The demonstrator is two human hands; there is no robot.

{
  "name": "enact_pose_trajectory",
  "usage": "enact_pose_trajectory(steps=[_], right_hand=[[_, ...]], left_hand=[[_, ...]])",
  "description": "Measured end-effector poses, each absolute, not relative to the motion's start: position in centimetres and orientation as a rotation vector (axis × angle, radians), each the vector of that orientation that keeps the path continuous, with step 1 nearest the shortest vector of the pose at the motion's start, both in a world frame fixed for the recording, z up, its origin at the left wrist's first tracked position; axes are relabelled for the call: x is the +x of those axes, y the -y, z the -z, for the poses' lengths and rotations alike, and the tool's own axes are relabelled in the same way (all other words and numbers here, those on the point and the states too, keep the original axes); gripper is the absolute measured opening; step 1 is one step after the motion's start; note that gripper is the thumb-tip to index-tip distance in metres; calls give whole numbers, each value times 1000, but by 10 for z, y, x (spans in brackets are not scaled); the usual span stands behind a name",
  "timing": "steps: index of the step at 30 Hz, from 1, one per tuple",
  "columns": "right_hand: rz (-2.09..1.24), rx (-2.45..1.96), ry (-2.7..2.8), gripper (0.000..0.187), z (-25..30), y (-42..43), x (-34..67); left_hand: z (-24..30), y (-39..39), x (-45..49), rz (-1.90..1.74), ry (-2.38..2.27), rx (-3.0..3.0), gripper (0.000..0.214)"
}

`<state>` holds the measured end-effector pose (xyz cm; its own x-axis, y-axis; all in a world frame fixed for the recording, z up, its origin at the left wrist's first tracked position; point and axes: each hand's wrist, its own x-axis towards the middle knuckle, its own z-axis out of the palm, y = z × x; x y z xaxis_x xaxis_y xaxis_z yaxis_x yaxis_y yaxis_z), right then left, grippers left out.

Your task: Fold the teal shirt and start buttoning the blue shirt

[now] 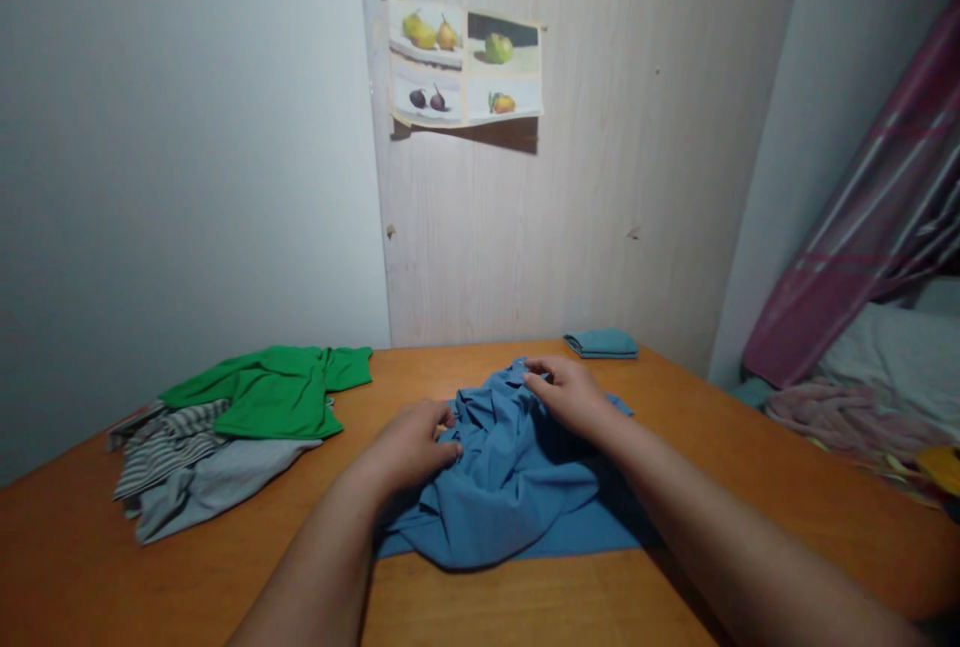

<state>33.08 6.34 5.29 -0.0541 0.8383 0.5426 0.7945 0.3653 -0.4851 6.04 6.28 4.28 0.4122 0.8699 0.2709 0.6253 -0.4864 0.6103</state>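
A crumpled blue garment (510, 482) lies bunched on the wooden table in front of me, its lower part spread flat toward my side. My left hand (412, 439) is at its left edge, with curled fingers and thumb closing on a fold. At the far top of the bunch, my right hand (568, 393) pinches the cloth between thumb and fingers. Folds hide the garment's exact kind.
On the table's left (247, 577) lie a green shirt (274, 392), a striped garment (176, 442) and a grey garment (225, 487), overlapping. A folded teal cloth (602, 343) sits at the back edge. A pink curtain (840, 217) and bedding (885, 357) are to the right.
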Motion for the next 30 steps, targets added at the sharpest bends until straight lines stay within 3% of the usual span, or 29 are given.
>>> enact_pose_trajectory(steps=[3,7,9,12,14,19,23,27,30], right_hand=[[-49,-1512,2065,51,-59,-72,297],[-197,-1755,2257,86,-51,-85,267],[-333,-1853,2185,74,-45,-92,261],[-439,-1871,2024,25,-41,-104,261],[-477,-1829,1913,8,-45,-113,262],[-597,-1601,1542,12,-68,-132,258],[-718,-1431,1350,25,-80,-135,256],[-789,-1413,1203,36,-73,-123,265],[-794,-1426,1173,25,-68,-106,277]], left_hand=[[-38,-61,60,-494,-1304,2313,33],[-36,-59,60,-278,-1334,2330,46],[-37,-58,58,-251,-1353,2333,53],[-42,-55,57,-236,-1376,2316,60],[-46,-52,57,-214,-1372,2300,58],[-52,-47,56,-178,-1323,2269,45],[-56,-47,53,-222,-1300,2167,30],[-63,-48,48,-533,-1274,2035,24],[-67,-53,45,-866,-1245,1798,26]])
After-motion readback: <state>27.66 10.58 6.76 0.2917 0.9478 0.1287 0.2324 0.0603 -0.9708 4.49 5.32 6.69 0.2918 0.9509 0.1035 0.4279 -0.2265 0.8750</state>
